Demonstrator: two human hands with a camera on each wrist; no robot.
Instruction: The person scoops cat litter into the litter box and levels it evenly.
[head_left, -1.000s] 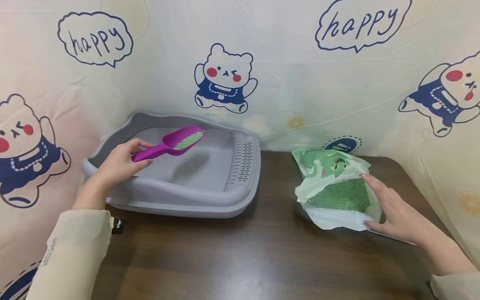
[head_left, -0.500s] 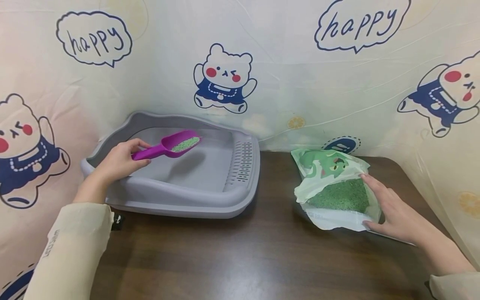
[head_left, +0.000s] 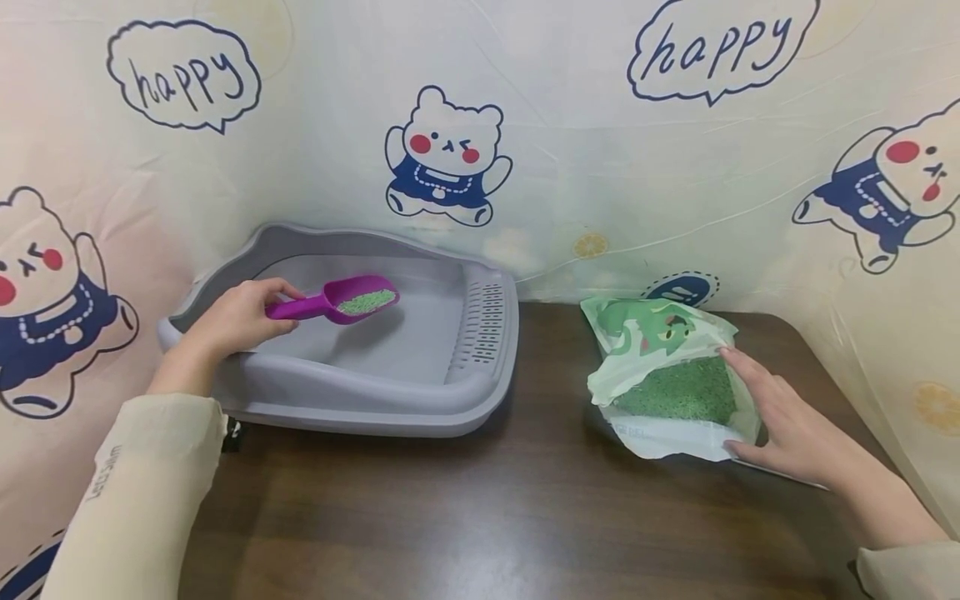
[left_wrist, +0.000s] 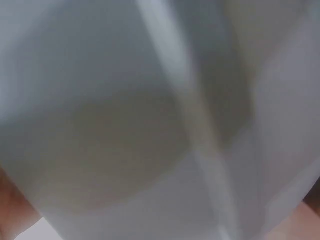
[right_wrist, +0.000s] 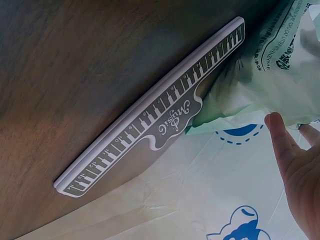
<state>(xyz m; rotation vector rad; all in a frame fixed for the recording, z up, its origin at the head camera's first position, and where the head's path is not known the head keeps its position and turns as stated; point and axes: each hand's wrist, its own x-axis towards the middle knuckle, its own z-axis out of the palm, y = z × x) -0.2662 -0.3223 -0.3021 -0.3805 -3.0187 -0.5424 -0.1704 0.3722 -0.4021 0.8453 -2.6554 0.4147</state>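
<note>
On the brown table [head_left: 480, 517], a grey tray [head_left: 375, 400] occupies the back left corner. Near the right edge of the table lies a green and white bag [head_left: 660, 329], in which dark green grains [head_left: 678, 392] are seen. The right hand [head_left: 787, 425] grasps nothing: its thumb and fingers are spread against the bag's right side. The left hand [head_left: 243, 317] is clenched around the handle of the scoop. A piano-patterned ruler [right_wrist: 150, 115] lies beside the bag, toward the table's right edge. The purple scoop [head_left: 349, 288] is above the tray's floor, and it carries pale green granules [head_left: 367, 301].
</note>
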